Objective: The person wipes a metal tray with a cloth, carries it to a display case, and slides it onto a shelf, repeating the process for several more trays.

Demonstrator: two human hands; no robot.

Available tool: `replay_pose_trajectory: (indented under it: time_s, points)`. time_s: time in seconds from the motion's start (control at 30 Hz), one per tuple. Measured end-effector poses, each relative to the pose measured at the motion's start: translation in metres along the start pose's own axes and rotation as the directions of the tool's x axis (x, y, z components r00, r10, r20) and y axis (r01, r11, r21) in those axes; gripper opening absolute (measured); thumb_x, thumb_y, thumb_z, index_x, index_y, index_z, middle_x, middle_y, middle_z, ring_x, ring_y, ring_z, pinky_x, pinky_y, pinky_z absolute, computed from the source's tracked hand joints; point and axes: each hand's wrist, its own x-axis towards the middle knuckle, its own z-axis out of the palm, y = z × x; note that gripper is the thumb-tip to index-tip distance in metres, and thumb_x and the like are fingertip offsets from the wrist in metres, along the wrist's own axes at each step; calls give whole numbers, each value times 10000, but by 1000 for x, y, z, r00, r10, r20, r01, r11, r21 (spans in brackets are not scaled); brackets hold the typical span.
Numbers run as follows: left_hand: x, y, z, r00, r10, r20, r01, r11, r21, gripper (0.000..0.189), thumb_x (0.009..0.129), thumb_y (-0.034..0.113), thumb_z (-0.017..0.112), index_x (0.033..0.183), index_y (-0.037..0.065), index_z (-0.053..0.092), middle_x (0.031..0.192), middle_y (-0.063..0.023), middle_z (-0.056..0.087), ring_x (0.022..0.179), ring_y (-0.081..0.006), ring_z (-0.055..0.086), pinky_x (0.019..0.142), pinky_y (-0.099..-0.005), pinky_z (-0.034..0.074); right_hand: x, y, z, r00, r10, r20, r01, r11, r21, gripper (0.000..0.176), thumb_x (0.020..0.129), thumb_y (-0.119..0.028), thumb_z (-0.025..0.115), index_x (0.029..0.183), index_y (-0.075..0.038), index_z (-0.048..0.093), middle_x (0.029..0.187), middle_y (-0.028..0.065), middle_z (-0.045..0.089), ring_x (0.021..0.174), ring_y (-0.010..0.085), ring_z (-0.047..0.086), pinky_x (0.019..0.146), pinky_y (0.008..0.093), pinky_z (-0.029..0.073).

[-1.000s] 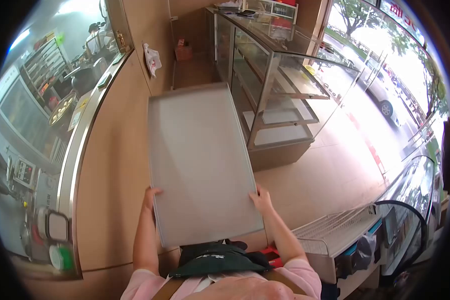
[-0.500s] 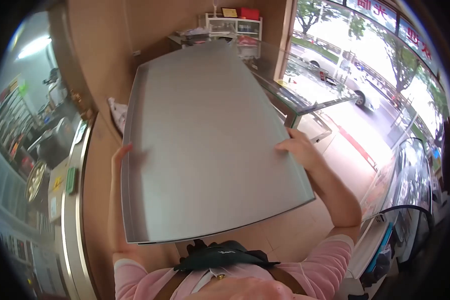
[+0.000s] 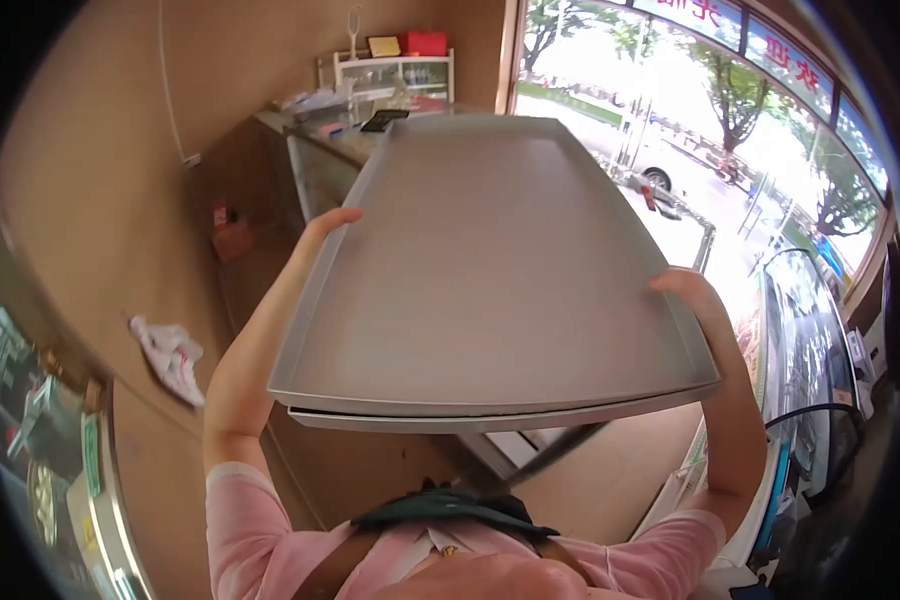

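Note:
Two shallow grey metal trays, one on top of the other, stretch out in front of me. The upper tray [image 3: 500, 280] has low raised rims and nothing lies in it. Of the lower tray [image 3: 450, 426], only the near edge shows, with a thin gap below the upper one. My left hand [image 3: 332, 224] grips the left rim toward the far end, its thumb over the edge. On the right rim, nearer to me, my right hand [image 3: 686, 288] holds on with its thumb inside. The fingers under the trays are hidden.
Beyond the trays is a glass counter [image 3: 320, 150] with small items and a white shelf unit [image 3: 400, 72]. A glass display case [image 3: 808, 330] stands at right. A white cloth [image 3: 170, 355] hangs at the left wall. A dark-edged frame [image 3: 530, 455] shows beneath the trays.
My view and body have turned rightward, and the trays with them. They now tilt so the inside and near rims show, and the second tray's edge has come into sight.

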Motion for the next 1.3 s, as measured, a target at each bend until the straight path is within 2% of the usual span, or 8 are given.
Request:
replay_pose_trajectory:
  time_s: [0.07,0.2,0.43,0.83,0.93,1.03,1.07,1.3]
  points:
    - [47,12,0,994,-56,99,53,998,30,391,729,386,598,1007,112,621,872,-60,612,707,-163,558,626,-303,439,29,3,7,999,3,-55,-1,999,33,158,754,-157,572,768,-3,605,671,46,586,561,114,548,531,261,455]
    - [103,29,-2,968,-126,216,116,992,56,442,717,393,603,1048,100,601,918,-75,605,759,-181,564,648,-325,444,92,17,7,994,-104,-33,87,940,-331,129,714,-132,578,736,-9,612,682,54,591,586,113,546,555,261,452]
    - [191,57,-24,863,-283,418,213,955,208,654,734,426,598,1252,52,456,1161,-144,529,1003,-251,535,833,-379,440,152,27,46,964,127,-235,-172,968,-182,131,684,-114,582,685,14,610,690,57,582,646,118,542,625,260,444]
    - [275,58,-64,660,-337,671,193,940,282,741,829,565,509,1327,32,378,1276,-138,472,1169,-254,460,937,-401,400,169,-1,103,913,94,-398,-320,770,-552,256,648,-135,565,806,38,666,717,106,631,719,167,575,702,284,438]
    - [267,45,-89,676,-136,725,-32,976,213,795,842,555,497,1399,46,248,1387,-149,351,1307,-250,293,1049,-466,228,166,-6,108,920,29,-391,-305,680,-667,240,675,-133,563,835,9,673,711,80,637,722,136,570,702,276,439]
    - [244,35,-101,548,240,801,-461,886,50,822,839,428,584,1415,10,173,1468,-164,186,1374,-261,124,1093,-422,107,166,-20,112,919,28,-394,-324,624,-711,212,697,-130,565,833,-13,679,685,49,633,691,102,554,671,268,433]
    - [235,41,-97,515,266,815,-454,891,-4,831,828,300,622,1418,-11,127,1499,-158,62,1386,-268,51,1098,-364,81,166,-27,112,918,34,-395,-331,612,-718,199,701,-130,567,821,-16,678,671,44,628,676,97,547,655,270,430]
    - [229,35,-70,576,341,743,-491,871,-20,725,816,205,518,1420,9,169,1499,-164,84,1391,-249,-8,1100,-344,38,151,-45,100,890,-114,-442,-299,587,-753,125,683,-85,579,730,9,647,582,17,559,558,84,487,530,277,389]
